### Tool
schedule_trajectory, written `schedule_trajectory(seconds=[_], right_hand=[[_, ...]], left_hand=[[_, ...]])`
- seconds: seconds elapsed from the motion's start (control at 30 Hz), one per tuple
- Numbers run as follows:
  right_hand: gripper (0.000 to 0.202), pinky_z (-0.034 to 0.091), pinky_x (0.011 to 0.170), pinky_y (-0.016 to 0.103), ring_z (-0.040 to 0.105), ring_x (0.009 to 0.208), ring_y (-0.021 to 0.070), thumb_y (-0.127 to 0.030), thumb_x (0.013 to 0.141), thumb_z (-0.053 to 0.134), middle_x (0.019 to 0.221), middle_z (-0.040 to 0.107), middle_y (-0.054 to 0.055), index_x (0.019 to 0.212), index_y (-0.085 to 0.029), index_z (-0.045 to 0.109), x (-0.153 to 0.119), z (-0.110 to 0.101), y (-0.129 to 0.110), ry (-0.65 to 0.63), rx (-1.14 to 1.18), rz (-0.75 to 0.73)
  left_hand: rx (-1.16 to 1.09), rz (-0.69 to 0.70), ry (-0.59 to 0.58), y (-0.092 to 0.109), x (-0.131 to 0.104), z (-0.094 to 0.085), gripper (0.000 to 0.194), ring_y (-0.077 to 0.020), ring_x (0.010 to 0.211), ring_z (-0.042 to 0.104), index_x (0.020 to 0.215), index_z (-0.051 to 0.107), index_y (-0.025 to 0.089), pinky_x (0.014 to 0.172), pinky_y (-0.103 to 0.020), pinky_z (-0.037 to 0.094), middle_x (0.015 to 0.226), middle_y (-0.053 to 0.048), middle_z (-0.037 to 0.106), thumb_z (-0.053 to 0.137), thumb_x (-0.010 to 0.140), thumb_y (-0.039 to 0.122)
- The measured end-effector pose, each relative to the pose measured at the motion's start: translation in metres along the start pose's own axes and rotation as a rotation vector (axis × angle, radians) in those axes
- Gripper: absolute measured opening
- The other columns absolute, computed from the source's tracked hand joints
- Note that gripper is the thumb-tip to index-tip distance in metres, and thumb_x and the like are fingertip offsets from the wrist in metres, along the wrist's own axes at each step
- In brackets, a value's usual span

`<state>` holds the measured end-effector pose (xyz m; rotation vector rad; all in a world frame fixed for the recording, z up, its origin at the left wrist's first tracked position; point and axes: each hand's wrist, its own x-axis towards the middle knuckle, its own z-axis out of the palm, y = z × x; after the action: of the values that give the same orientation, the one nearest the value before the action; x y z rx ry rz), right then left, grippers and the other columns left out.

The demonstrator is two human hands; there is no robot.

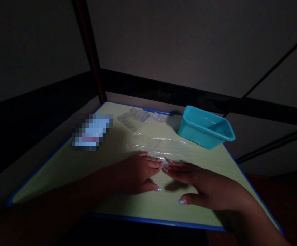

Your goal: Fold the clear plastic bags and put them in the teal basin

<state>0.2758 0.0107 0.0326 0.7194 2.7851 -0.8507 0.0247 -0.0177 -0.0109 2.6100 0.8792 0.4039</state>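
Flat on the table lies a clear plastic bag (169,147), glossy and creased, its outline hard to make out. My left hand (140,172) rests palm down at the bag's near edge, fingers stretched to the right and thumb apart. From the other side my right hand (192,176) reaches in, fingers extended over the same edge, its thumb held away. The fingertips of both hands nearly meet. Neither hand grips anything that I can see.
A turquoise plastic basket (197,131) stands at the table's back right. Several small clear bags (138,116) lie near the back edge. A pixelated bluish shape (93,131) is at the left. The pale green table (189,217) has a blue rim, with walls behind it.
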Motion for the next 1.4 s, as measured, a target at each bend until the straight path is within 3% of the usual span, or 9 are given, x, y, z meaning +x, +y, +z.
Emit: schedule_trajectory(seconds=[0.1, 0.27, 0.37, 0.57, 0.67, 0.87, 1.03, 1.3, 1.4], right_hand=[[0.075, 0.028, 0.108, 0.043, 0.030, 0.133, 0.0254, -0.042, 0.078, 0.064, 0.145, 0.035, 0.008, 0.142, -0.025, 0.030, 0.000, 0.001, 0.002, 0.097, -0.002, 0.039], [0.052, 0.041, 0.096, 0.037, 0.052, 0.111, 0.0235, -0.026, 0.072, 0.070, 0.122, 0.057, 0.009, 0.122, -0.024, 0.056, 0.005, 0.003, 0.005, 0.238, -0.051, 0.158], [0.032, 0.044, 0.088, 0.034, 0.056, 0.099, 0.0215, -0.024, 0.075, 0.067, 0.108, 0.061, 0.008, 0.106, -0.021, 0.062, 0.010, 0.003, 0.003, 0.258, -0.103, 0.209], [0.008, 0.043, 0.075, 0.028, 0.056, 0.084, 0.0161, -0.019, 0.084, 0.054, 0.090, 0.062, 0.005, 0.087, -0.019, 0.061, 0.017, 0.003, -0.001, 0.236, -0.125, 0.140], [0.011, 0.042, 0.071, 0.027, 0.055, 0.077, 0.0153, -0.019, 0.087, 0.050, 0.082, 0.062, 0.004, 0.082, -0.019, 0.059, 0.016, 0.003, -0.001, 0.227, -0.120, 0.135], [0.022, 0.042, 0.077, 0.030, 0.055, 0.090, 0.0197, -0.029, 0.080, 0.062, 0.097, 0.061, 0.007, 0.099, -0.020, 0.058, 0.017, 0.004, 0.001, 0.284, -0.089, 0.118], [0.011, 0.041, 0.073, 0.028, 0.056, 0.080, 0.0171, -0.021, 0.087, 0.050, 0.085, 0.063, 0.005, 0.088, -0.019, 0.061, 0.023, 0.006, 0.005, 0.281, -0.077, 0.091], [0.013, 0.040, 0.063, 0.024, 0.054, 0.069, 0.0141, -0.021, 0.086, 0.049, 0.077, 0.062, 0.002, 0.082, -0.018, 0.060, 0.023, 0.005, 0.010, 0.292, 0.021, 0.131], [0.012, 0.039, 0.063, 0.024, 0.053, 0.069, 0.0135, -0.019, 0.086, 0.048, 0.076, 0.062, 0.002, 0.082, -0.017, 0.060, 0.024, 0.004, 0.013, 0.296, 0.067, 0.112]], left_hand=[[-0.028, -0.002, 0.002, 0.000, -0.001, -0.001, 0.040, -0.0260, 0.125, 0.044, 0.118, 0.056, 0.018, 0.108, -0.045, 0.024, 0.131, -0.011, 0.053, 0.059, 0.083, 0.038], [-0.106, 0.013, 0.005, 0.000, -0.002, -0.005, 0.034, -0.0239, 0.123, 0.046, 0.115, 0.059, 0.020, 0.106, -0.041, 0.030, 0.129, -0.010, 0.055, 0.056, 0.086, 0.038], [-0.203, 0.036, 0.003, 0.001, -0.002, -0.009, 0.029, -0.0210, 0.121, 0.049, 0.110, 0.063, 0.019, 0.103, -0.036, 0.034, 0.127, -0.010, 0.056, 0.052, 0.088, 0.036], [-0.377, 0.016, -0.012, 0.003, -0.002, -0.017, 0.026, -0.0186, 0.119, 0.052, 0.105, 0.066, 0.022, 0.099, -0.032, 0.040, 0.119, -0.006, 0.063, 0.048, 0.090, 0.033], [-0.412, -0.038, -0.017, 0.003, -0.003, -0.019, 0.029, -0.0170, 0.118, 0.052, 0.108, 0.065, 0.021, 0.099, -0.030, 0.040, 0.119, -0.006, 0.063, 0.047, 0.091, 0.035], [-0.479, -0.093, -0.012, 0.001, -0.003, -0.018, 0.029, -0.0175, 0.115, 0.055, 0.110, 0.065, 0.023, 0.097, -0.031, 0.041, 0.123, -0.004, 0.060, 0.045, 0.091, 0.033], [-0.508, -0.091, -0.005, -0.002, -0.001, -0.017, 0.029, -0.0178, 0.115, 0.055, 0.111, 0.065, 0.023, 0.098, -0.032, 0.040, 0.121, -0.004, 0.061, 0.048, 0.090, 0.034], [-0.568, -0.274, 0.099, -0.006, 0.000, -0.021, 0.044, -0.0183, 0.106, 0.058, 0.121, 0.053, 0.020, 0.090, -0.032, 0.047, 0.119, -0.006, 0.062, 0.060, 0.081, 0.037], [-0.489, -0.309, 0.152, -0.011, -0.001, -0.025, 0.046, -0.0200, 0.104, 0.059, 0.117, 0.054, 0.018, 0.090, -0.034, 0.047, 0.115, -0.006, 0.063, 0.064, 0.076, 0.037]])
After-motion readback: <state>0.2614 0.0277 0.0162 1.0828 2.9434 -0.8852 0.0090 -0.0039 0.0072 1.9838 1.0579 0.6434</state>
